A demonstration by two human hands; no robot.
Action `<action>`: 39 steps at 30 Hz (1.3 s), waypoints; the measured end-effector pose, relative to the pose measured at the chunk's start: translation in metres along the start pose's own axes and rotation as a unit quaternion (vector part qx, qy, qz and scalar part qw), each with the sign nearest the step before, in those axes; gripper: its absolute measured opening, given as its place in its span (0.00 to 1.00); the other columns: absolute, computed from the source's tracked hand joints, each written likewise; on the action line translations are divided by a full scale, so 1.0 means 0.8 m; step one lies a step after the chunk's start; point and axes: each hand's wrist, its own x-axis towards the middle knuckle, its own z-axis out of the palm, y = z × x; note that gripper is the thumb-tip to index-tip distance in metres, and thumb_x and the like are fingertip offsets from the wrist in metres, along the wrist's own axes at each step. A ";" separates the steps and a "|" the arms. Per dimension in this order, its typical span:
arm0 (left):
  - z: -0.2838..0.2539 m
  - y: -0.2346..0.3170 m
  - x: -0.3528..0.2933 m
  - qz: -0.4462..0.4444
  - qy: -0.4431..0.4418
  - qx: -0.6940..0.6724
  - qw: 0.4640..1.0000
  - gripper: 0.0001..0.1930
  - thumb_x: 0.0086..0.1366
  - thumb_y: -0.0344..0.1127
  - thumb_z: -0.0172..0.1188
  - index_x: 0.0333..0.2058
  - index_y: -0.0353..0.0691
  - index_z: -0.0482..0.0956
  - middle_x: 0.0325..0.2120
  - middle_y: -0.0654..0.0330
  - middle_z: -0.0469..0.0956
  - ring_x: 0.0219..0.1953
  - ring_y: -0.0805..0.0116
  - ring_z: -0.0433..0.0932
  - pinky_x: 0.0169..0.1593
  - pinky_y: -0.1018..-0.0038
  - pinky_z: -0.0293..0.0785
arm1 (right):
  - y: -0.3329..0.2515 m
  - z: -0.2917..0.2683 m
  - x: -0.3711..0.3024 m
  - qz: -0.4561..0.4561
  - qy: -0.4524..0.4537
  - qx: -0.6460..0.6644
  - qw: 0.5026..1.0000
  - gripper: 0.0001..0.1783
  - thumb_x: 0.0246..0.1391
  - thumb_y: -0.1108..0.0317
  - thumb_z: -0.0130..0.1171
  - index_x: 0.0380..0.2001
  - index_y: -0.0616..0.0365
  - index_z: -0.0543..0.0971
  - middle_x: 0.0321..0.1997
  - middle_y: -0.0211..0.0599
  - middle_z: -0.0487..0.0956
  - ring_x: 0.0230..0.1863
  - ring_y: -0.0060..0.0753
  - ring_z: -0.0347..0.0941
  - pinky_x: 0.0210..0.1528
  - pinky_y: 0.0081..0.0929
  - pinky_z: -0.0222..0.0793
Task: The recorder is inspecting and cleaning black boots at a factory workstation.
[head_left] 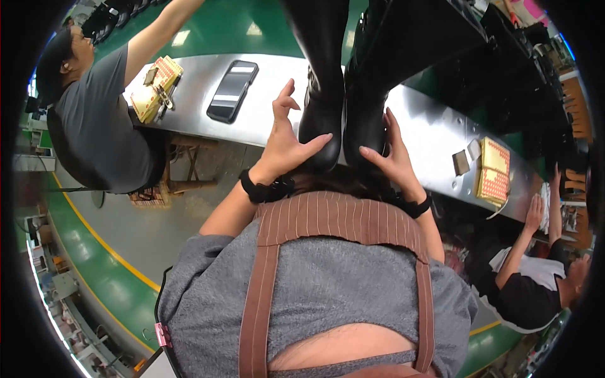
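Observation:
A pair of tall black boots stands side by side on the metal table, toes toward me. At the outer side of the left boot (pixel 321 129) is my left hand (pixel 287 142), open, its fingers spread upward and its thumb stretched across the toe. My right hand (pixel 394 154) is beside the toe of the right boot (pixel 364 126). Its fingers lie stretched along the outer side and its thumb reaches over the toe, apart from the fingers. Whether either hand presses on the leather I cannot tell. The boot shafts run out of the top of the view.
Left on the metal table (pixel 265 69) lies a dark phone (pixel 232 91). Beyond it are yellow patterned pads (pixel 151 94); another yellow-and-red bundle (pixel 493 170) sits right, beside a small brown block (pixel 460 162). One person (pixel 104 120) works at left, another (pixel 535 277) at right. More black boots (pixel 504 94) stand far right.

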 end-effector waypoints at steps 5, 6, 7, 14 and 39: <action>0.003 -0.010 -0.047 -0.063 -0.096 0.003 0.993 0.51 0.40 0.47 0.84 0.50 0.42 0.50 0.69 0.34 0.43 0.73 0.44 0.45 0.71 0.54 0.50 | -0.003 0.002 -0.024 -0.076 -0.022 -0.088 0.993 0.70 0.31 0.53 0.82 0.72 0.65 0.50 0.69 0.57 0.62 0.71 0.52 0.58 0.71 0.41 0.55; 0.006 -0.010 -0.052 -0.081 -0.105 0.013 0.991 0.51 0.40 0.45 0.84 0.50 0.42 0.49 0.69 0.34 0.43 0.73 0.45 0.46 0.71 0.54 0.50 | -0.005 0.005 -0.026 -0.090 -0.007 -0.121 0.988 0.70 0.31 0.54 0.82 0.72 0.65 0.50 0.68 0.57 0.63 0.69 0.53 0.60 0.70 0.41 0.56; 0.011 -0.009 -0.055 -0.100 -0.115 0.023 0.988 0.51 0.41 0.44 0.84 0.50 0.42 0.49 0.69 0.33 0.43 0.72 0.45 0.46 0.71 0.55 0.51 | -0.008 0.009 -0.028 -0.104 0.008 -0.155 0.982 0.69 0.31 0.55 0.82 0.72 0.64 0.50 0.68 0.57 0.64 0.68 0.53 0.61 0.68 0.41 0.58; -0.004 -0.002 -0.036 -0.032 -0.052 -0.052 0.997 0.44 0.45 0.33 0.81 0.46 0.46 0.50 0.66 0.34 0.52 0.69 0.47 0.56 0.70 0.56 0.54 | -0.042 0.022 -0.024 -0.111 0.088 -0.176 0.974 0.67 0.32 0.55 0.80 0.72 0.64 0.51 0.61 0.55 0.70 0.61 0.51 0.67 0.62 0.41 0.64; 0.029 0.077 0.043 -0.020 -0.014 0.200 0.979 0.42 0.50 0.51 0.75 0.62 0.43 0.70 0.67 0.33 0.48 0.69 0.33 0.50 0.69 0.52 0.55 | -0.006 0.042 -0.033 -0.177 0.046 -0.245 0.952 0.66 0.31 0.56 0.79 0.70 0.68 0.52 0.69 0.68 0.58 0.64 0.67 0.61 0.65 0.51 0.59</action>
